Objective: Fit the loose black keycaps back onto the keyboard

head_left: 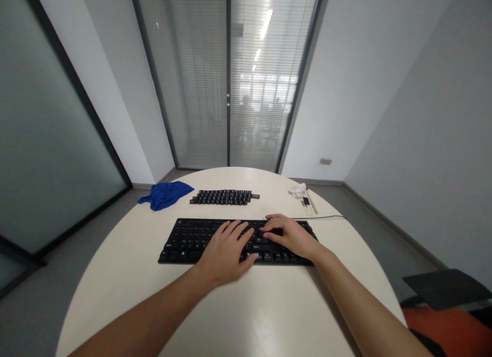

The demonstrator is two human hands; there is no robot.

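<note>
A black keyboard [188,237] lies across the table in front of me. My left hand [226,250] rests on its middle with the fingers spread, thumb near the front edge. Over the right part of the keyboard is my right hand [289,235], its thumb and index finger brought close together at the keys; whatever may be between the fingertips is too small to make out. Behind the keyboard, loose black keycaps [225,197] stand in several rows, with one longer keycap at their right end.
The round cream table [126,275] carries a blue cloth [164,194] at the back left. At the back right lie a white crumpled tissue [298,190], a small black piece [306,201] and a thin stick [311,202]. A cable runs right from the keyboard. An orange-seated chair [446,329] stands at the lower right.
</note>
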